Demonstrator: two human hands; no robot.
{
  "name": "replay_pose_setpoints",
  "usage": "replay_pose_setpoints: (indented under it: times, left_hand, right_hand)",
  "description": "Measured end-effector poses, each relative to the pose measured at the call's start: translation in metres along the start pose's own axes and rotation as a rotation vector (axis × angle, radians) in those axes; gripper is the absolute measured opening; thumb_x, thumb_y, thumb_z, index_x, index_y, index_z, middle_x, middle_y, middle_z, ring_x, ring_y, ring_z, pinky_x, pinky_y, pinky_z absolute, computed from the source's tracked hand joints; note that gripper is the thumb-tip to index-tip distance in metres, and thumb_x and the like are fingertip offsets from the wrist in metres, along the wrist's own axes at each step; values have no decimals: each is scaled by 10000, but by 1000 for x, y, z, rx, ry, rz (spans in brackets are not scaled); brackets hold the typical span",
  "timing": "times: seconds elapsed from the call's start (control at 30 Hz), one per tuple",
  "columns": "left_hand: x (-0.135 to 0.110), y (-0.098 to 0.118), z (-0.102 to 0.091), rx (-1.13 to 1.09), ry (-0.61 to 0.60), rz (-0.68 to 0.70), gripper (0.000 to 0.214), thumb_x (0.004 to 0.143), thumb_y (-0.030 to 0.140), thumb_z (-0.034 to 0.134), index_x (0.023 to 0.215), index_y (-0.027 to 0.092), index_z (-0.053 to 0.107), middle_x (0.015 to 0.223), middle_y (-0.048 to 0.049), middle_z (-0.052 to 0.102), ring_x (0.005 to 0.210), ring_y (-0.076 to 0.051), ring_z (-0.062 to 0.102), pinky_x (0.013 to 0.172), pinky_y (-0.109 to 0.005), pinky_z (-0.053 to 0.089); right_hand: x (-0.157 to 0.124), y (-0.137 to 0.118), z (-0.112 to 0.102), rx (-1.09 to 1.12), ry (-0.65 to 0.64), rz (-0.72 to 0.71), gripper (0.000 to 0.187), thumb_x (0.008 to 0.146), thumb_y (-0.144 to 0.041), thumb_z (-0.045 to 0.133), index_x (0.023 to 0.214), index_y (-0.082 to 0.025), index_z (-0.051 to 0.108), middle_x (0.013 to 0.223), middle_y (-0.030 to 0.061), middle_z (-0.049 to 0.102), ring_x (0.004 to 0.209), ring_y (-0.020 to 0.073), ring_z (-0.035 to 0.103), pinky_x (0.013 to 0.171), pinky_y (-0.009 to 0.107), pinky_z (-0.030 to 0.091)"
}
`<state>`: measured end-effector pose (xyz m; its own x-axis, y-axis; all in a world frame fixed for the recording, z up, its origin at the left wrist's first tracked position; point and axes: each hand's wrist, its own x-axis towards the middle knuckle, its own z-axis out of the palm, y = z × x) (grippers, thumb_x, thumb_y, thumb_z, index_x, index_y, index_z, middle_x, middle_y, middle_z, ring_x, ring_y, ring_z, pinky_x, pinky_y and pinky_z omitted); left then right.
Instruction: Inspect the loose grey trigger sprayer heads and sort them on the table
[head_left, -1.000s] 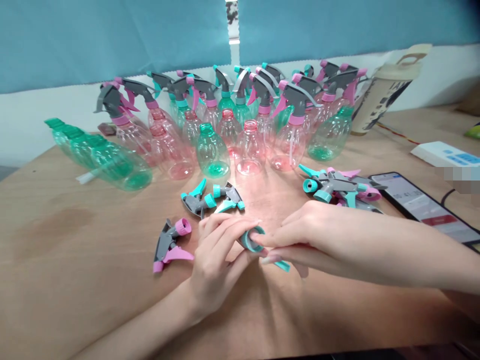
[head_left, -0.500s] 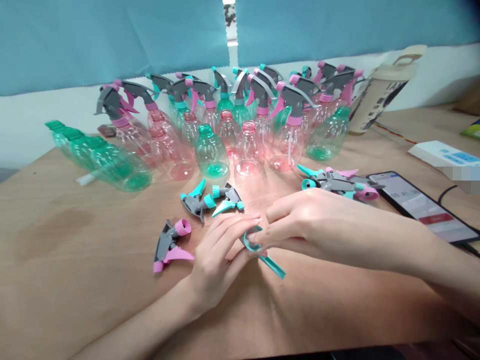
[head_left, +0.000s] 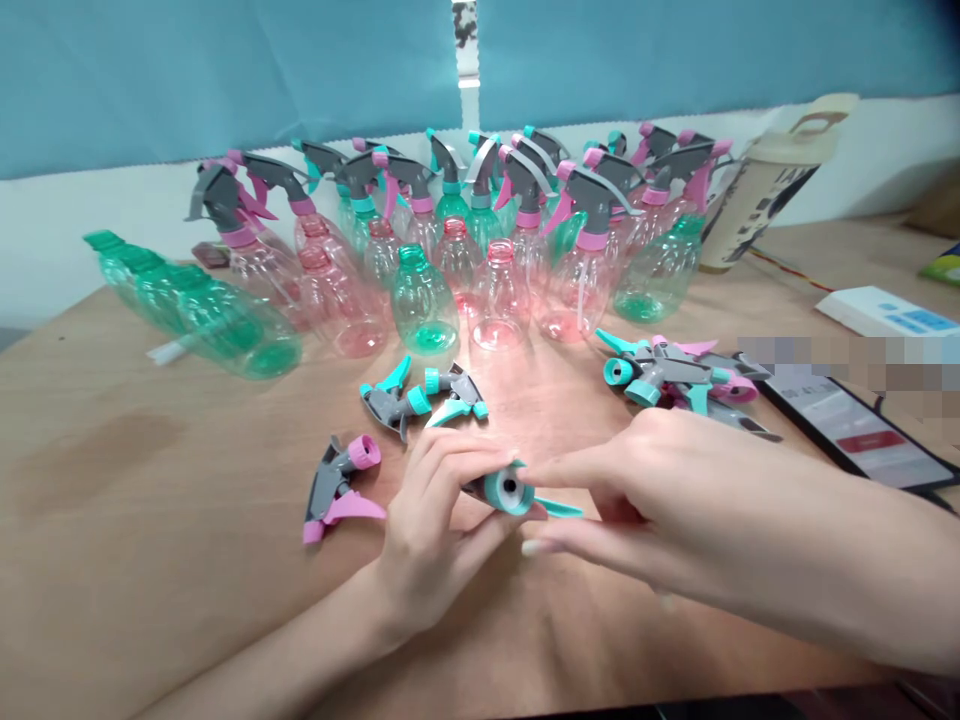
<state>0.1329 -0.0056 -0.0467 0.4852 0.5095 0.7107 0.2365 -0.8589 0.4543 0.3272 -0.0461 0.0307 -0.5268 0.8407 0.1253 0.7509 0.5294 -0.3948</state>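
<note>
A grey spray head point(head_left: 510, 489) with a teal collar and teal trigger is held in my left hand point(head_left: 431, 525), fingers over the top and thumb below. Its round collar opening faces me, showing a white ring and a dark hole. My right hand point(head_left: 652, 500) is at the collar's right side, index fingertip at the rim and thumb spread away below. Two teal-and-grey spray heads point(head_left: 395, 400) lie just behind my left hand. To its left rests a pink-and-grey spray head point(head_left: 341, 488). A pile of spray heads point(head_left: 667, 372) sits beyond my right hand.
Open-necked bottles, such as a green one point(head_left: 424, 305) and a pink one point(head_left: 501, 300), stand before bottles with spray heads fitted. Green bottles point(head_left: 217, 320) lean in a row at left. At right are a phone point(head_left: 862, 420), a tumbler point(head_left: 772, 190) and a white box point(head_left: 885, 310).
My right index finger has come out of the collar, and my thumb and index finger have spread apart. The spray head has turned, so its collar opening now shows.
</note>
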Motion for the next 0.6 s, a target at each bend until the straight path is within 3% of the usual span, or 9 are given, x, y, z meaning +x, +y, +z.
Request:
replay_pose_setpoints:
  times: [0.1,0.27,0.4,0.6]
  left_hand:
    - [-2,0,1,-4,28,-23,391,710,126,773,1035,142,555,908,-47,621,874,-186,562,772,-335,478]
    - [-3,-4,1,-23,42,-54,309,778,146,711,1047,149,557,950,-73,624,903,-204,574,783,-362,485]
    - [-3,-8,1,-38,45,-94,286,788,164,706,1035,146,562,967,-90,626,898,-206,590,777,-364,492]
    - [-4,-9,3,-61,59,-95,346,758,194,742,1051,156,561,946,-80,627,904,-211,588,776,-364,503]
  right_hand:
    - [1,-1,-4,173,-107,48,167,859,-398,586,864,-255,673,392,-107,395,330,52,268,385,224,204]
    - [12,7,-14,433,-284,111,255,908,-431,506,1021,-260,658,483,-87,510,422,49,437,410,161,297]
    - [23,22,-16,559,-387,103,286,938,-386,459,1007,-229,688,500,-70,514,438,51,457,417,148,331]
    - [30,37,-15,536,-370,-11,288,928,-346,488,1079,-222,699,566,-41,546,480,53,471,425,160,309]
